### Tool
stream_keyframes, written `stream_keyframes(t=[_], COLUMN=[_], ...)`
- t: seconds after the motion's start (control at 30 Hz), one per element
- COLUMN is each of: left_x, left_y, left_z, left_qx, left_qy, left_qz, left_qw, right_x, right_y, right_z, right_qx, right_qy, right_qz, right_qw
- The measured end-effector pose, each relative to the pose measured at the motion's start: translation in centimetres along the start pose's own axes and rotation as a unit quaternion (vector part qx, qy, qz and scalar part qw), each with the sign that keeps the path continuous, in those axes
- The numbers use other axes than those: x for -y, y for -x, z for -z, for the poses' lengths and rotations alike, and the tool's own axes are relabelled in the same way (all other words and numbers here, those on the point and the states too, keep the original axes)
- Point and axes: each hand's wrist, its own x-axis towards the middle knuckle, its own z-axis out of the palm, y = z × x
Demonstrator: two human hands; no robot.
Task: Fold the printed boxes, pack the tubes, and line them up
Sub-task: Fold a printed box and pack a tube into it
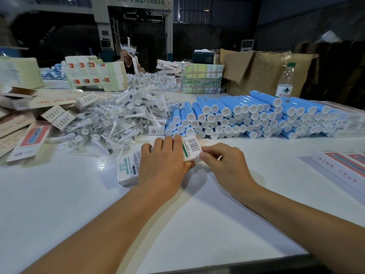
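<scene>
A white printed box [128,169] with green lettering and a barcode lies flat on the white table [177,224], near the middle. My left hand [162,161] lies over its middle, with the fingers curled over its far edge. My right hand [221,159] pinches the barcode end flap of the box. Behind the hands, a wide stack of blue tubes [246,117] with white caps lies on its side, caps facing me. Flat unfolded printed boxes [31,123] are scattered at the left.
A heap of toothbrush heads in clear wrappers [118,117] sits left of the tubes. Folded long boxes [343,167] lie at the right edge. A water bottle [285,80] and cardboard cartons [262,72] stand behind. Another person [129,60] works across the table.
</scene>
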Motion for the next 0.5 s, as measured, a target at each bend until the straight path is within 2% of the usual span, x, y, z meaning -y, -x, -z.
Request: stream_keyframes(t=[0.13,0.3,0.4,0.5], left_x=[-0.1,-0.3,-0.3,-0.6], left_y=[0.3,0.4,0.5,0.7], left_z=[-0.1,0.3,0.7,0.9], left_qx=[-0.003,-0.007,-0.021,-0.014], left_qy=[-0.007,-0.017,0.006,0.001], left_qz=[-0.008,-0.009,-0.005,-0.013], left_qw=[1.000,1.000,1.000,1.000], right_x=[-0.2,0.0,0.0,-0.2], right_y=[0.1,0.3,0.0,-0.5], right_z=[-0.1,0.1,0.2,0.2], right_qx=[-0.005,-0.009,-0.003,0.021], right_qy=[0.018,-0.019,-0.088,-0.083], right_qz=[0.001,-0.003,-0.046,-0.074], right_qw=[1.000,1.000,0.995,0.994])
